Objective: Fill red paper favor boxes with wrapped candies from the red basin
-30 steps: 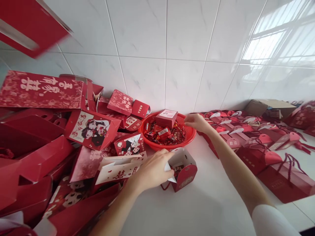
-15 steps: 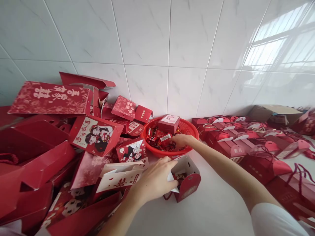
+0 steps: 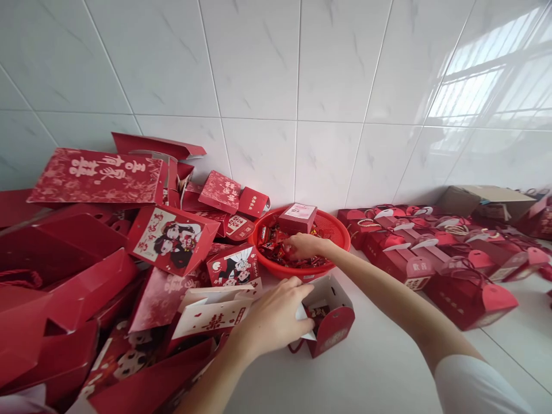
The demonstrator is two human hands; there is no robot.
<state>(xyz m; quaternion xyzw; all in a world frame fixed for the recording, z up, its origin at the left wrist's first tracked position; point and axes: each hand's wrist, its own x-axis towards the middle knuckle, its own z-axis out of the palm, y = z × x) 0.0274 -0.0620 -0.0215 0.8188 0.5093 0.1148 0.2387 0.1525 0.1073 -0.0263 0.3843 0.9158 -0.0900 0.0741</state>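
Observation:
My left hand (image 3: 278,313) grips the near-left edge of an open red gift box (image 3: 334,330), thumb and fingers closed around its white-lined flap. Inside that box lie a few red-wrapped pieces, partly hidden. My right hand (image 3: 304,246) reaches into a red plastic basket (image 3: 342,244) behind the box. Its fingers are down among red-wrapped candies (image 3: 269,238), and I cannot make out whether one is between them. A small pink-topped red box (image 3: 298,217) sits in the basket just behind my right hand.
At the left lies a heap of red boxes, among them a couple-print box (image 3: 172,238) and a white-sided box (image 3: 211,316). Rows of closed red gift boxes (image 3: 403,261) stand at the right, with a brown carton (image 3: 485,201) behind. A tiled wall (image 3: 259,75) rises at the back.
My right hand has moved left and deeper into the candies in the basket. The left hand keeps its grip on the box. The view has shifted slightly.

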